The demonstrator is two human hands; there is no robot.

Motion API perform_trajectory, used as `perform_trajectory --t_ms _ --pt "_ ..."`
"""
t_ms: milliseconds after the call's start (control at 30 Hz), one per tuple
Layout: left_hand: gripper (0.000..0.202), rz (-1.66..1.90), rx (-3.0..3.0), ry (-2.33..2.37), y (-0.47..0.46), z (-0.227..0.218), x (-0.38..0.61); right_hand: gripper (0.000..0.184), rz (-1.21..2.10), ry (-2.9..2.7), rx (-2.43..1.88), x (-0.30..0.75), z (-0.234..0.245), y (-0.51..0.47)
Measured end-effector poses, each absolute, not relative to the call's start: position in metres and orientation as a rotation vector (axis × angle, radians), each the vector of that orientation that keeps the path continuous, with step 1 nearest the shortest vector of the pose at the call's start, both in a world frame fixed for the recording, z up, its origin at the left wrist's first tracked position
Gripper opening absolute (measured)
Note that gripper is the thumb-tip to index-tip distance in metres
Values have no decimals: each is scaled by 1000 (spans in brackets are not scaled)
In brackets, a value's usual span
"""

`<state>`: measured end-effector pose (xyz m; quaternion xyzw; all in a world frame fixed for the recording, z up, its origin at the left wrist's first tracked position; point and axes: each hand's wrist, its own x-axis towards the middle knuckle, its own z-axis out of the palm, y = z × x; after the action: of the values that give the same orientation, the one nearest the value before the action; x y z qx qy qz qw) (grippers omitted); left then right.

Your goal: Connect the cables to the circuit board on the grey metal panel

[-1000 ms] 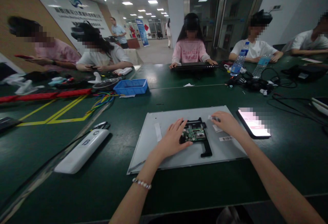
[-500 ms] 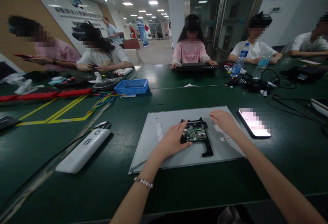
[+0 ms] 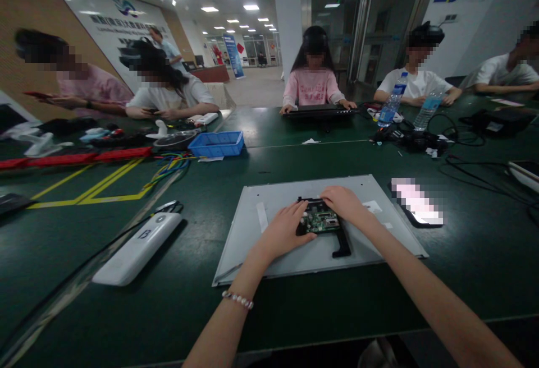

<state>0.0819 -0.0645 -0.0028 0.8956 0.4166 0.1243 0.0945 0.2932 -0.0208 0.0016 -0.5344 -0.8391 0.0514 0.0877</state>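
Observation:
A green circuit board (image 3: 318, 220) sits in a black plastic bracket (image 3: 342, 244) on a pale metal panel (image 3: 244, 233), which lies flat on the table. My left hand (image 3: 283, 229) grips the bracket's left side, with the fingers along its upper left and the thumb at the lower edge. At the upper right of the board is my right hand (image 3: 344, 204), its fingers bent together and the tips touching the bracket's top area. Whatever those fingertips may pinch is hidden.
A white power bank (image 3: 138, 250) with a cable lies left of the panel, a lit phone (image 3: 416, 202) to the right. Farther back are a blue tray (image 3: 217, 143), coloured wires (image 3: 172, 166) and two water bottles (image 3: 393, 101). Several people sit across the table (image 3: 273, 160).
My right hand has moved left from over the panel's right part onto the bracket's upper right, covering that corner. My left hand has stayed in place.

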Motion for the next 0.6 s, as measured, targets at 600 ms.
perform_trajectory --t_ms 600 --pt "77 371 2636 1237 -65 -3 81 27 148 -2432 -1545 295 -7 -22"
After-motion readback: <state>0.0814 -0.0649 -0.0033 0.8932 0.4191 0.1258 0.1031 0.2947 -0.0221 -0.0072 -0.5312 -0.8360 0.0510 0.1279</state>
